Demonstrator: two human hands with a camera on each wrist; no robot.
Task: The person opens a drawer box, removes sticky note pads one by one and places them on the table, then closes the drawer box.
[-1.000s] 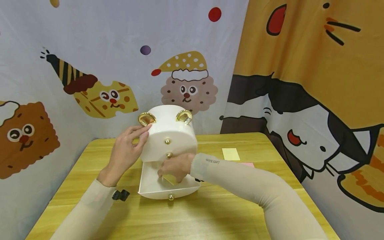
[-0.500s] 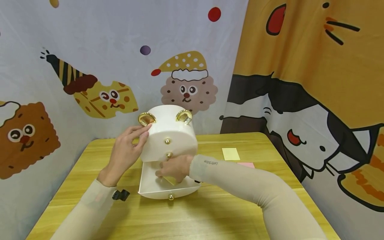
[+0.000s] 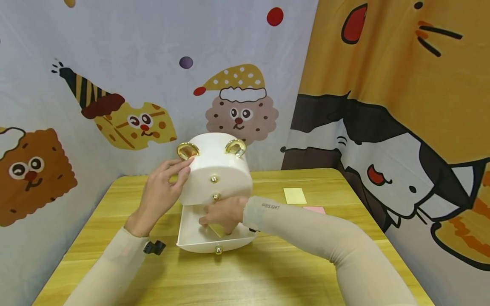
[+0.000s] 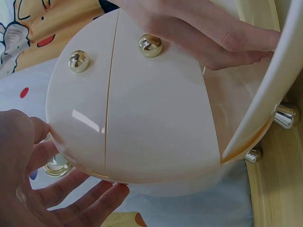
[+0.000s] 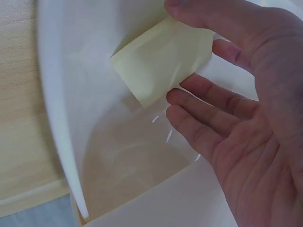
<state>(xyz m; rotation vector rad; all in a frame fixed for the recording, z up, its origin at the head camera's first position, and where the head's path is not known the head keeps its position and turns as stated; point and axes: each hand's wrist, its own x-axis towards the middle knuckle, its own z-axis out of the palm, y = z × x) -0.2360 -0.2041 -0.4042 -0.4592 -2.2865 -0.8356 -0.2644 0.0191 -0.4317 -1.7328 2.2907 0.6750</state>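
A white storage box (image 3: 214, 163) with gold ears and round gold knobs stands on the table in the head view. Its bottom drawer (image 3: 191, 241) is pulled out. My left hand (image 3: 160, 195) rests with fingertips against the box's upper left side, just below the left ear (image 3: 187, 151); the left wrist view shows its fingers spread along the rounded edge. Inside the drawer, my right hand (image 3: 226, 212) holds a yellow sticky note (image 5: 161, 61) between thumb and fingers. The note is tilted low over the drawer floor, and the hand covers most of it in the head view.
Right of the box, another yellow sticky note (image 3: 294, 196) lies flat on the wooden table (image 3: 115, 204). A pink sticky note (image 3: 315, 209) shows partly behind the right forearm. A printed cartoon curtain (image 3: 145, 85) hangs behind the table.
The right hand shifts very slightly left inside the drawer, still with the yellow sticky note. The left hand and the box stay in place.
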